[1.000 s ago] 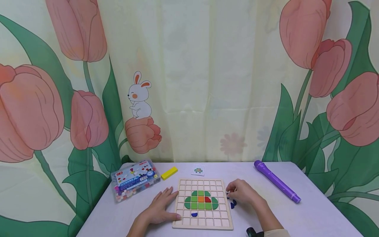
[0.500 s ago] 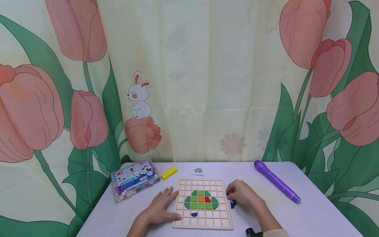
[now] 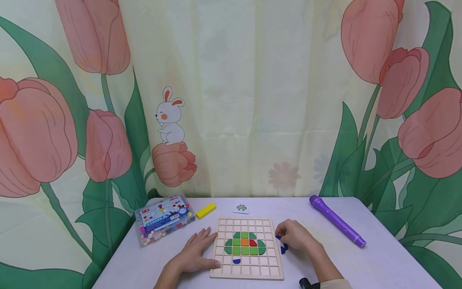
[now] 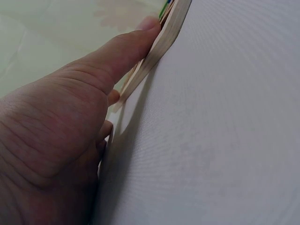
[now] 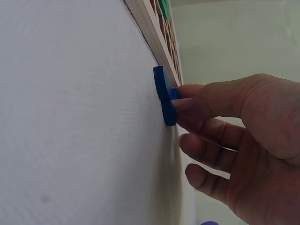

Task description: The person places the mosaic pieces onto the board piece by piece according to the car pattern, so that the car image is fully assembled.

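A wooden grid board (image 3: 261,271) lies on the table, with green, orange and red pieces set in its middle. One dark blue half-round piece (image 3: 236,261) sits in a lower cell. My left hand (image 3: 193,253) lies flat with spread fingers at the board's left side, its thumb on the frame's lower left corner. Right of the board, my right hand (image 3: 296,235) pinches a small blue piece (image 5: 174,93) between thumb and index finger; the fingertips partly hide it. Other blue pieces (image 3: 283,250) lie on the table just below those fingers.
A small pattern card (image 3: 241,207) lies behind the board. At back left are a clear plastic box (image 3: 166,218) of colourful pieces and a yellow block (image 3: 206,211). A purple tube-like stick (image 3: 337,220) lies at the right. A flower-printed curtain (image 3: 231,100) hangs behind the table.
My right fingers have shifted slightly among the blue pieces, and more blue shows beside the fingertips now. The left hand and the board have stayed in place.
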A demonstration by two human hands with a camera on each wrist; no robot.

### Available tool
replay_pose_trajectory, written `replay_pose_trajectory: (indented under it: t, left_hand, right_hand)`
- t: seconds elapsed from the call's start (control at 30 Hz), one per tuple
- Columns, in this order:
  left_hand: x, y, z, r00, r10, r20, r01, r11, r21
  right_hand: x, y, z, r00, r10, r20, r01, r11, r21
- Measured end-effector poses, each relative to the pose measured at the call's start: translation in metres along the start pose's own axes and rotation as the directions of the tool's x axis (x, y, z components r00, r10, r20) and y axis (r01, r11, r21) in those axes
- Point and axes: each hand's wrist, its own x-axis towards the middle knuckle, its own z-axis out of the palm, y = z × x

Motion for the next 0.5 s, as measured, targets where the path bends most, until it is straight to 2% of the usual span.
replay_pose_trajectory:
  t: [0.5]
  left_hand:
    - [0.0010,0.0001,0.0000,1.000,-0.009,-0.001,0.009,1.000,-0.007]
  right_hand:
    - [0.0004,0.0011,0.0006,0.999,0.007,-0.031,-0.007,1.000,-0.022]
